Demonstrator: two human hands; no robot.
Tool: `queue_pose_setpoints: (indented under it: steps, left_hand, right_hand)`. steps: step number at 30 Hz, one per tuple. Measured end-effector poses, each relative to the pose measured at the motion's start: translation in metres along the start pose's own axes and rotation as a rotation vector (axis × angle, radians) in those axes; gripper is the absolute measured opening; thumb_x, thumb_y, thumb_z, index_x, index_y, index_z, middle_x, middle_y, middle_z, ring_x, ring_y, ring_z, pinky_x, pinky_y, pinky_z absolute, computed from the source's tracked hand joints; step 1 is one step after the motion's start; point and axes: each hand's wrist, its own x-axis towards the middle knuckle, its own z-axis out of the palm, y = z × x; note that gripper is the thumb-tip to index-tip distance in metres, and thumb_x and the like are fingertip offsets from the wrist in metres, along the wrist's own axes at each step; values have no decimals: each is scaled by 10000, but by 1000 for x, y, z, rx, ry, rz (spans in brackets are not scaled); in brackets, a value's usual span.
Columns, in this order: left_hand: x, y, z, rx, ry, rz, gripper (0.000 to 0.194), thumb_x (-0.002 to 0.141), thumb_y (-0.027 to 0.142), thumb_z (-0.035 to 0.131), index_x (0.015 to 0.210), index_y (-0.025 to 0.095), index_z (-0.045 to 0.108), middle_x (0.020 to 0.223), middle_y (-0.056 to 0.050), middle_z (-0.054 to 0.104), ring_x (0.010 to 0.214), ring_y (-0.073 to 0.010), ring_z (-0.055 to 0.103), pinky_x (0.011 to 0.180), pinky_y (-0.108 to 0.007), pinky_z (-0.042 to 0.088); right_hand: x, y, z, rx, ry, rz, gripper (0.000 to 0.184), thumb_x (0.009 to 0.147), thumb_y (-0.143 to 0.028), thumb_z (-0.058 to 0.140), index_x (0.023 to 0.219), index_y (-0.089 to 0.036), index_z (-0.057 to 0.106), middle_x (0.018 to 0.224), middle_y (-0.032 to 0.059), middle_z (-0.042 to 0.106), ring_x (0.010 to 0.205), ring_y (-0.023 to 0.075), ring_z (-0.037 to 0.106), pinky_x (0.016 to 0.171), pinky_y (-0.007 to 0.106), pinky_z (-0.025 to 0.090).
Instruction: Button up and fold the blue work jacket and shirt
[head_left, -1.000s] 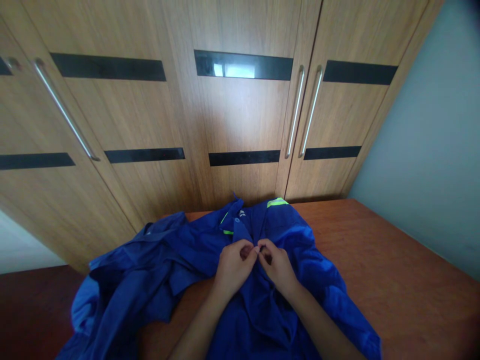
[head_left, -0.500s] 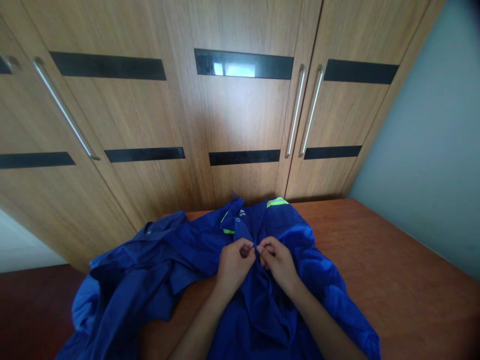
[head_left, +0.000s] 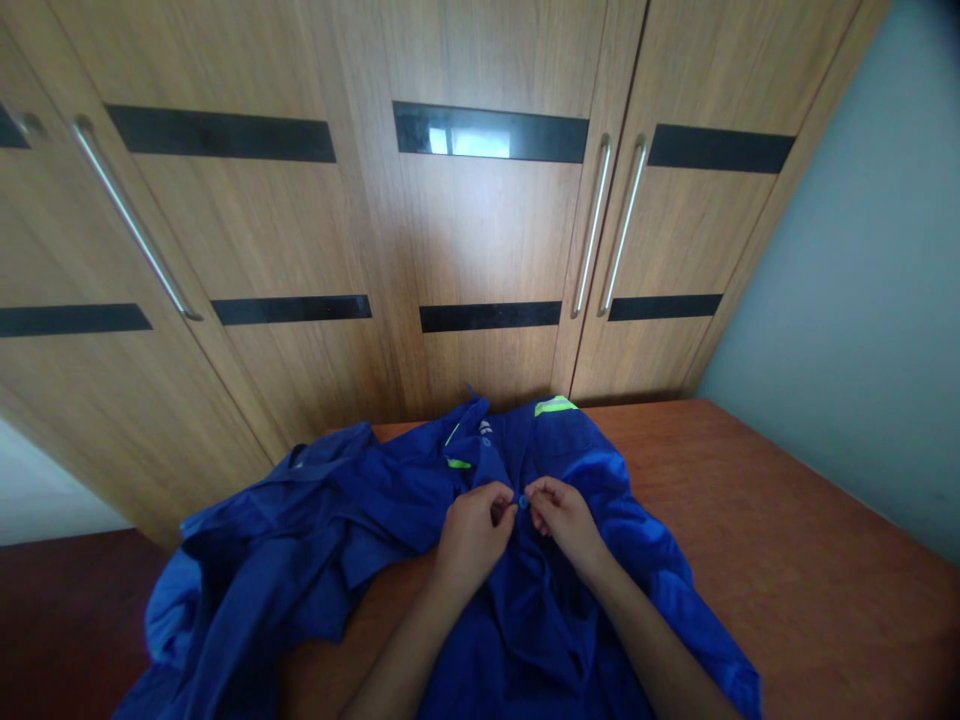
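Note:
A blue work jacket (head_left: 585, 465) with yellow-green and silver reflective strips lies spread over the reddish-brown wooden surface (head_left: 787, 510). Along its front opening, my left hand (head_left: 476, 530) pinches the fabric edge between thumb and fingers. Just across from it, my right hand (head_left: 566, 520) is closed on the other side of the opening. Between the fingertips of both hands shows a round blue button (head_left: 523, 502). Higher up the front edge sits another button (head_left: 487, 442). The sleeve on the left lies over more bunched blue cloth (head_left: 255, 560).
Behind the jacket stands a wooden wardrobe (head_left: 480, 230) with black strips and long metal handles (head_left: 592, 225). A pale blue-grey wall (head_left: 862, 330) borders the surface on the right.
Both hands have shifted slightly right and drawn a little apart at the fingertips. The button between them is now visible. The upper front edge has moved slightly right.

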Motion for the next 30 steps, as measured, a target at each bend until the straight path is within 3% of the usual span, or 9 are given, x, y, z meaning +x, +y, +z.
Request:
queue_pose_setpoints:
  steps: [8, 14, 17, 23, 26, 30]
  left_hand:
    - [-5, 8, -1, -5, -114, 150, 164, 794, 145, 500, 817, 220, 644, 772, -7, 659, 716, -155, 605, 646, -230, 422]
    - [-9, 13, -1, -21, -142, 244, 237, 809, 133, 477, 834, 241, 687, 825, -28, 669, 753, -170, 615, 679, -242, 430]
    - [-7, 11, -5, -39, -63, 189, 208, 821, 169, 485, 816, 238, 680, 773, -21, 651, 705, -164, 597, 649, -243, 415]
    - [4, -4, -20, -45, 300, -31, 245, 864, 352, 491, 695, 207, 592, 678, 1, 602, 654, -156, 563, 635, -242, 399]
    - [7, -11, -23, -127, 319, -85, 249, 851, 408, 512, 746, 202, 606, 730, -7, 635, 707, -168, 589, 676, -252, 423]
    - [8, -14, -21, -262, 232, -80, 288, 851, 441, 512, 913, 194, 646, 894, -40, 681, 838, -192, 619, 777, -281, 448]
  right_hand:
    - [14, 1, -6, -231, 217, -165, 342, 824, -496, 498, 731, -194, 631, 640, 16, 620, 584, 158, 551, 542, 247, 399]
    - [50, 3, 1, -268, 242, -187, 302, 689, -477, 621, 571, -204, 570, 532, -23, 544, 522, 146, 484, 497, 244, 364]
    - [61, 1, 3, -248, 270, -218, 322, 703, -468, 594, 540, -198, 531, 502, -41, 490, 499, 125, 431, 474, 231, 332]
    - [70, -28, -3, -217, 329, -331, 280, 779, -427, 530, 666, -180, 599, 609, -13, 558, 566, 139, 469, 543, 245, 377]
    - [73, -51, -6, -222, 347, -385, 271, 792, -403, 525, 663, -182, 610, 641, -3, 579, 595, 149, 496, 581, 256, 397]
    - [67, -84, -6, -267, 366, -525, 252, 812, -360, 523, 675, -182, 638, 747, 24, 633, 680, 166, 542, 660, 274, 424]
